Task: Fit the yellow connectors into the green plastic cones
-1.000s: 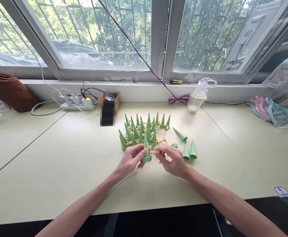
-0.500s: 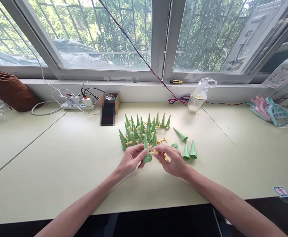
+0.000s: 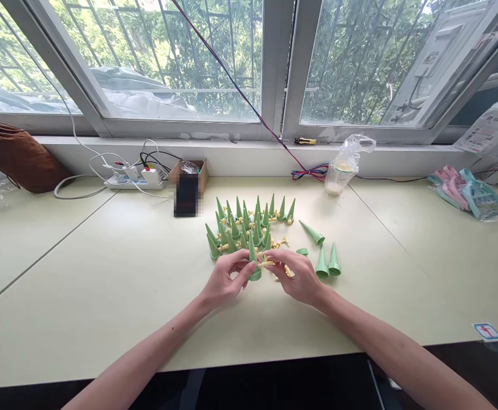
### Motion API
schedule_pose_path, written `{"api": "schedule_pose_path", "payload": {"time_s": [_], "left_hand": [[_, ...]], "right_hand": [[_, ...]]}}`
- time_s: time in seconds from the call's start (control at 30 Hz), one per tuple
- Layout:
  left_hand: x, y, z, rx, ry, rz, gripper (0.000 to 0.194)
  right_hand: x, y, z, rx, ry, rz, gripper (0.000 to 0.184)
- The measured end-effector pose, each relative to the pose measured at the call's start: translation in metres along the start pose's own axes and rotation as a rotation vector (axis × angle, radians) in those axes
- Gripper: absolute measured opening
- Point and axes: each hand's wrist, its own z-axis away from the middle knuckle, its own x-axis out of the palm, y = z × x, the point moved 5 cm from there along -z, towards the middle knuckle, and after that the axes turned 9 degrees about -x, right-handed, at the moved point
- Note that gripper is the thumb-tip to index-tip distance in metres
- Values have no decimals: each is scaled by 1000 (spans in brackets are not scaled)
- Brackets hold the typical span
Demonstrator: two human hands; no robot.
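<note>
My left hand (image 3: 231,274) is closed around the lower part of a green plastic spike (image 3: 252,249), its tip pointing up and its ribbed cap at the bottom. Between the fingertips of my right hand (image 3: 297,274) is a small yellow valve (image 3: 266,263), its end against the side of the spike. Whether it sits inside the spike I cannot tell. Behind my hands stand several green spikes with yellow valves (image 3: 235,226). Loose yellow valves (image 3: 284,241) lie near my right hand, some partly hidden by it. A loose green cap (image 3: 302,251) rests just beyond that hand.
Two green spikes (image 3: 328,263) stand to the right, and another spike (image 3: 312,233) lies on its side. Farther back are a black phone-like object (image 3: 186,195), a small cardboard box (image 3: 203,175), a power strip (image 3: 135,182) and a plastic bag with a cup (image 3: 341,171).
The fingers of my left hand have shifted slightly around the spike, and its lower fingers show less beneath the cap. The yellow valve stays against the spike.
</note>
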Motion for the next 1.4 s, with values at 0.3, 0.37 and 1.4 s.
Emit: {"api": "schedule_pose_path", "payload": {"time_s": [0.3, 0.37, 1.4], "left_hand": [[-1, 10, 0, 109, 76, -219, 19], [0, 10, 0, 136, 81, -250, 17], [4, 2, 3, 223, -19, -408, 9]], "right_hand": [[1, 5, 2, 12, -13, 10, 17], [2, 6, 3, 15, -17, 12, 16], [5, 18, 9, 74, -174, -15, 17]]}}
